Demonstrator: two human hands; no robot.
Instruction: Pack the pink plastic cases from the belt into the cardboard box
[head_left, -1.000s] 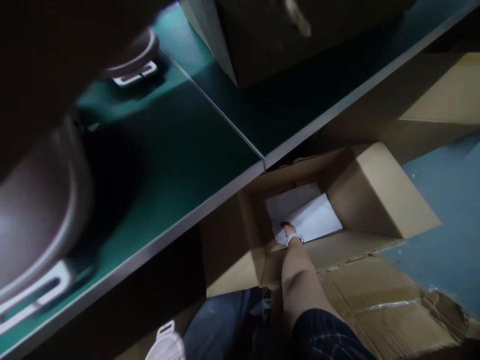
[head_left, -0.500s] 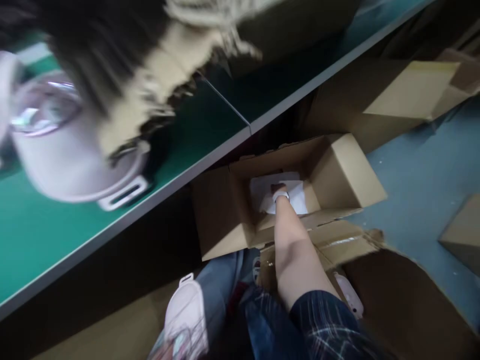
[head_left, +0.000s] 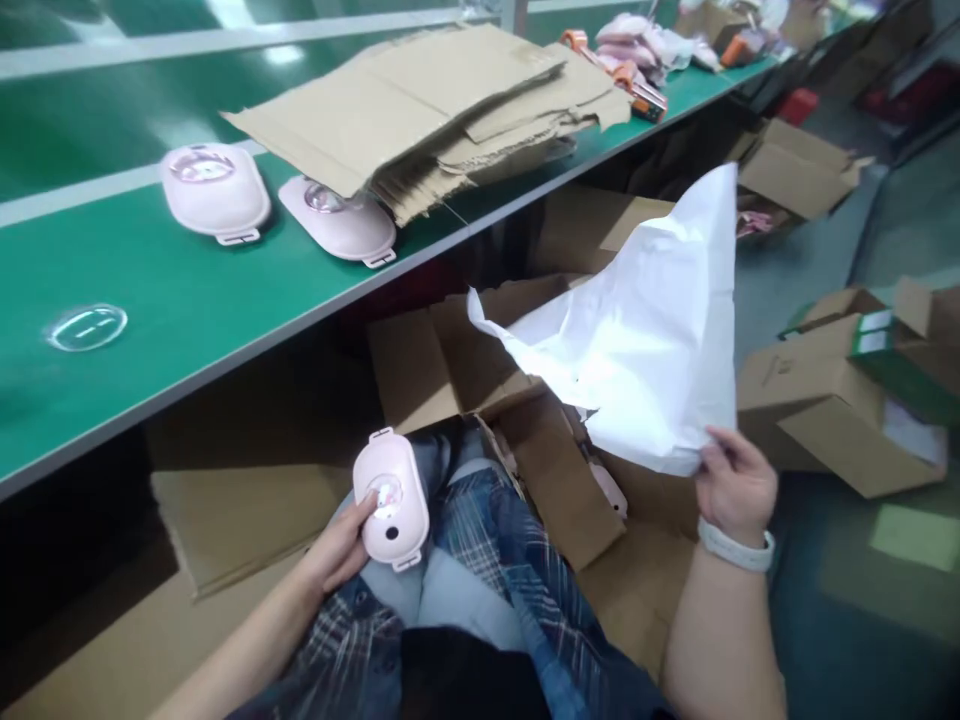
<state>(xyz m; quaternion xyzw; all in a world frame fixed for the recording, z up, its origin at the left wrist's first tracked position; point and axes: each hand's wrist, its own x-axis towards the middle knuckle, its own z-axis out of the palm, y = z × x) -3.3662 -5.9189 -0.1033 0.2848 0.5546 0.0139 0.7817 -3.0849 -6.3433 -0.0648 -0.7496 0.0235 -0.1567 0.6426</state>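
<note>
White tissue paper hangs limp from our right hand, pinched at its lower edge; light, tearable, we judge; our left hand grips a rigid pink case on our lap.

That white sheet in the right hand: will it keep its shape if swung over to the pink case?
Probably not. The white sheet creases and droops from the right hand, so it looks thin and floppy. Pinched at one edge only, it would likely flap. It seems very light beside the pink case in the left hand.
</note>
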